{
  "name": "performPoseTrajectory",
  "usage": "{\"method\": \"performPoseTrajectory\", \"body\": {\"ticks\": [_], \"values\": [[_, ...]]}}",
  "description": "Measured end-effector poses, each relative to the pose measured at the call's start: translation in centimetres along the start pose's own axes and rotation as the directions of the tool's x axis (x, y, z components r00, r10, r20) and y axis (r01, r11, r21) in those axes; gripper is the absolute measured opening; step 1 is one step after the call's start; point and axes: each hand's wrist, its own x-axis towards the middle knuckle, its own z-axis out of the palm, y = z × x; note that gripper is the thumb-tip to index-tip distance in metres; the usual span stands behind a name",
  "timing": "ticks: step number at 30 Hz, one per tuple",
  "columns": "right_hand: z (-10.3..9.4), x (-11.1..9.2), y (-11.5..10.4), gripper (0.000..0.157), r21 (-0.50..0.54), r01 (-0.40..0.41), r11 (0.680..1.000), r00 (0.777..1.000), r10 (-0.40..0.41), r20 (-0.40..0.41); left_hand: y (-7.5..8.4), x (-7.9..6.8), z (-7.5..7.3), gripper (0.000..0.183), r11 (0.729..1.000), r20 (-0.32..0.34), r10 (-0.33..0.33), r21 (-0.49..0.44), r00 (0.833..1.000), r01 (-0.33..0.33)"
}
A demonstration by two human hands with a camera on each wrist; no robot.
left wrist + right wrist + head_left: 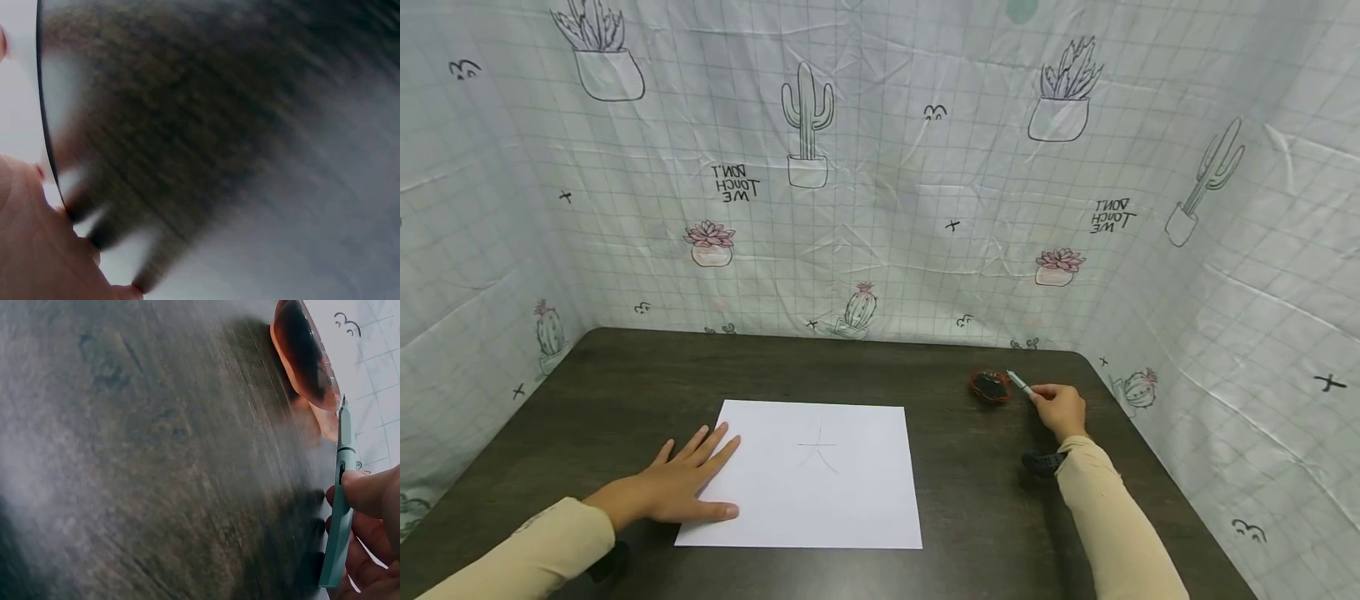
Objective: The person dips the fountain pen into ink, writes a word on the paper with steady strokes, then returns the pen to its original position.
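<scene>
A white sheet of paper (pixel 865 508) lies on the dark table, with a few thin pen strokes (pixel 817 445) near its upper middle. On the sheet's left edge rests my left hand (pixel 681 490), its fingers spread. My right hand (pixel 1062 410) pinches a mint-green fountain pen (pixel 338 537) between thumb and fingers, off to the right of the paper. The pen's bare metal nib points up and away, close beside a small dark object with an orange-red rim (pixel 990 387). In the right wrist view that rimmed object (pixel 300 356) looks glossy; its exact kind is unclear.
The dark wooden table (pixel 955 517) runs back to a pale grid-patterned curtain (pixel 895 183) with cactus drawings, which also hangs at both sides. A dark band (pixel 1043 463) shows at my right wrist.
</scene>
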Motion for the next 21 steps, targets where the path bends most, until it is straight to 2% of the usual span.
{"method": "performPoseTrajectory", "body": {"ticks": [12,21], "values": [[0.12,-0.13,-0.24,0.020,0.037,0.057,0.998,0.998,-0.056,-0.039,-0.42,0.14,0.65,0.106,1.000,-0.055,-0.002,0.022,0.998,0.004],[0.57,-0.07,-0.57,0.024,0.042,0.016,0.999,0.999,-0.014,-0.043,-0.11,-0.07,0.39,0.106,1.000,-0.042,0.002,0.009,0.999,-0.001]]}}
